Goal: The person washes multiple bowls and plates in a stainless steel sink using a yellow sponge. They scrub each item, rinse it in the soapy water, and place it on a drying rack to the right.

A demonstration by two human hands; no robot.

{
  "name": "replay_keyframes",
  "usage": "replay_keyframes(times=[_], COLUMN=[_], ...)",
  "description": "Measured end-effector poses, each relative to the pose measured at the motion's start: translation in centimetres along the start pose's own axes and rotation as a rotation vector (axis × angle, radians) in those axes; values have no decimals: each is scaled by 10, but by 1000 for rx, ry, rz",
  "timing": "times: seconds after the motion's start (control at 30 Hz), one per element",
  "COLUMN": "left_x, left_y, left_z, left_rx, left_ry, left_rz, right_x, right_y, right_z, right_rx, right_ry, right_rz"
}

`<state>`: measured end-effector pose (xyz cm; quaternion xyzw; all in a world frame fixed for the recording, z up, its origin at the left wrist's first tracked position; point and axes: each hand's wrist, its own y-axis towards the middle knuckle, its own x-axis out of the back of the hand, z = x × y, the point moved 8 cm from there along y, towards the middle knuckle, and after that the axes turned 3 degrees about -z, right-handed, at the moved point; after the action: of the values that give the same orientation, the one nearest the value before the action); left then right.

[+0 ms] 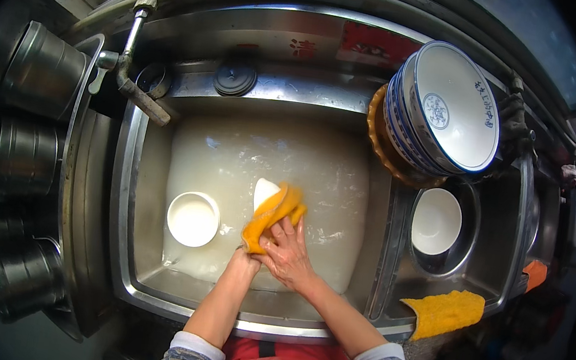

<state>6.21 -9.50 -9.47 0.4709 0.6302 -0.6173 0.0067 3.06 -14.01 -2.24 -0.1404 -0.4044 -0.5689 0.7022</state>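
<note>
Over a steel sink basin (137,269) of cloudy water, both my hands meet at a yellow cloth (267,215). My right hand (285,252) presses the cloth with its fingers spread over it. My left hand (252,255) is mostly hidden beneath the cloth and my right hand; what its fingers grip cannot be seen. A white bowl (265,193) shows in part beyond the cloth, against it. Left of my hands, a second white bowl (193,219) sits in the water.
Blue-and-white bowls (456,106) are stacked in a brown scalloped basket (377,137). The right basin holds a white bowl (437,221); another yellow cloth (447,314) hangs over its front rim. A faucet (144,100) overhangs the left corner. Steel pots (45,69) stand at left.
</note>
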Motion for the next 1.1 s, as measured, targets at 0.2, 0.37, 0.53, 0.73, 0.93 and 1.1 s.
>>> replay_keyframes(times=[0.2, 0.37, 0.53, 0.73, 0.93, 1.1], left_x=[61, 6, 4, 27, 25, 31], left_y=[49, 27, 46, 66, 60, 62], left_z=[-30, -41, -49, -59, -65, -60], left_rx=[172, 83, -283, -642, -893, -910], left_ry=[440, 750, 858, 1444, 1453, 1443], left_rz=[81, 189, 157, -169, -269, -391], right_x=[7, 12, -34, -70, -68, -58], right_y=[55, 81, 64, 12, -1, -19], right_z=[-22, -86, -115, -132, -130, -126], right_rx=[-68, -612, -1080, -1331, -1357, -1329], right_ry=[118, 829, 1665, 1736, 1696, 1563], right_rz=[-212, -345, -211, -300, -384, -562])
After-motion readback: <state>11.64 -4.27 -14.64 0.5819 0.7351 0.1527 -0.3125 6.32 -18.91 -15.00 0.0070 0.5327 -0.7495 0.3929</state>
